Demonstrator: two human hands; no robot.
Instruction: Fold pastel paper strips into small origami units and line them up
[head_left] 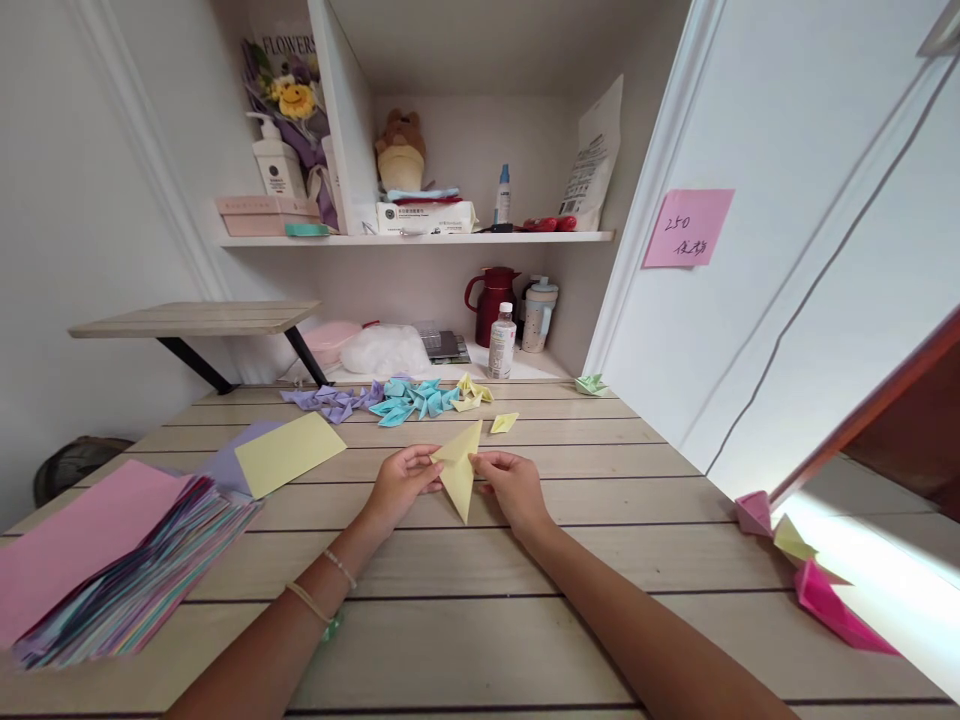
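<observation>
I watch two bare hands at work over a slatted wooden table (480,640), and I take the paper between them as the centre of my clock, with twelve straight ahead of the person. That folded yellow paper (460,470) is held upright, a slim pointed shape with a crease down it. The left hand (400,484) grips it from nine o'clock, thumb on the near face and fingers curled close behind. The right hand (517,490) has it from three o'clock, thumb and forefinger pinched shut on the edge, the other fingers curled in.

Just beyond, at one o'clock, lies a small yellow folded piece (504,423). Near twelve sit more yellow folded pieces (471,391), touching a cluster of blue folded pieces (416,398) at eleven; purple folded pieces (337,402) run on from those towards ten. A green folded piece (592,384) rests by itself between one and two, near the table's far edge.

Round at nine to ten, a flat yellow sheet (291,455) partly covers a purple sheet (231,460). At eight stands a thick stack of coloured paper (150,580), pink on top. Well apart, between three and four, a pink folded piece (754,513), a pale yellow one (793,540) and a magenta one (836,605) line the table's right edge.
</observation>
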